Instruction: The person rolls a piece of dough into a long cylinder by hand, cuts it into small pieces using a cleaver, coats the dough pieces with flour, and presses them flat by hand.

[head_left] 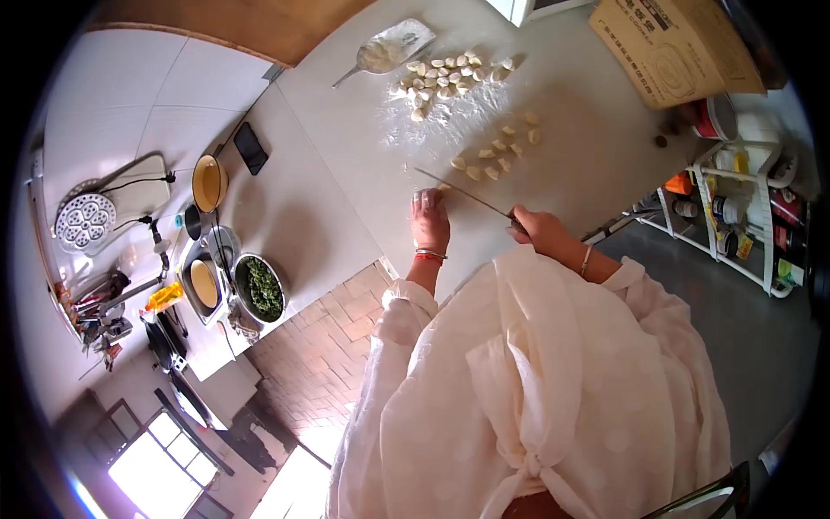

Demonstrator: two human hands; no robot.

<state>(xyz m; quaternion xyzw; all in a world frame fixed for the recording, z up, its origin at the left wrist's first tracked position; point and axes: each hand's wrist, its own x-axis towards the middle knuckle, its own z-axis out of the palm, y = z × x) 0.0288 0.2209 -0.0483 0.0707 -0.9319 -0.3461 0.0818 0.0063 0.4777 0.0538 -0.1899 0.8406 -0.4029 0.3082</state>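
Observation:
My right hand (538, 229) is wrapped around the handle of a long knife (471, 195), whose blade slants left across the counter, past my left fingertips. My left hand (430, 221) has its fingers curled down on the counter beside the blade. A pale bit of dough (443, 187) shows at its fingertips; the rest is hidden under them. Just beyond the blade lie several loose cut dough pieces (492, 173). Farther back, a cluster of floured dough pieces (445, 80) sits in scattered white flour (450, 111).
A scoop of flour (380, 57) lies at the back. A cardboard box (670, 52) stands at the back right, above a white rack (731, 216) of jars. At left are a phone (251, 148), a yellow bowl (210, 182) and a bowl of chopped greens (260, 288).

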